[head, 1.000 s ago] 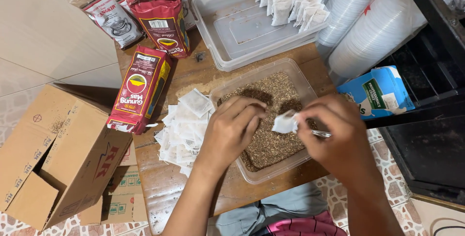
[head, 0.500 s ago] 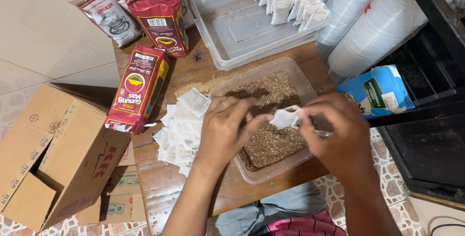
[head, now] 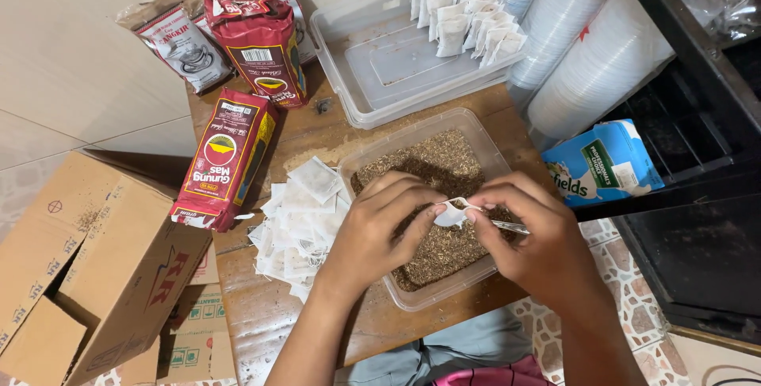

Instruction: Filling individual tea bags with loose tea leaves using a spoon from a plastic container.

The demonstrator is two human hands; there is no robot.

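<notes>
Your left hand [head: 380,231] and right hand [head: 535,235] meet over the clear tub [head: 476,128] of loose tea [head: 432,168] at the middle of the bench [head: 317,128]. Both are closed in a pinch on one small white sachet [head: 453,213]: your left fingertips grip its left edge, your right thumb and forefinger its right edge. The sachet hangs just above the tea, its long axis running left to right; which way its open end faces you cannot tell, as your fingers cover much of it. A thin metal handle [head: 507,227], likely a spoon's, pokes out rightward under your right fingers, lying almost level.

Just left of the tub lies a loose heap of empty sachets [head: 297,223], touching the tub's wall. Farther left, a red pack [head: 226,156] lies flat, its long axis running near to far. At the far edge stand more packs [head: 261,41]. The far tray [head: 372,53] holds a row of filled sachets [head: 468,9] at its right end. A blue carton [head: 606,164] lies to the right, and an open cardboard box [head: 95,263] sits on the floor at the left.
</notes>
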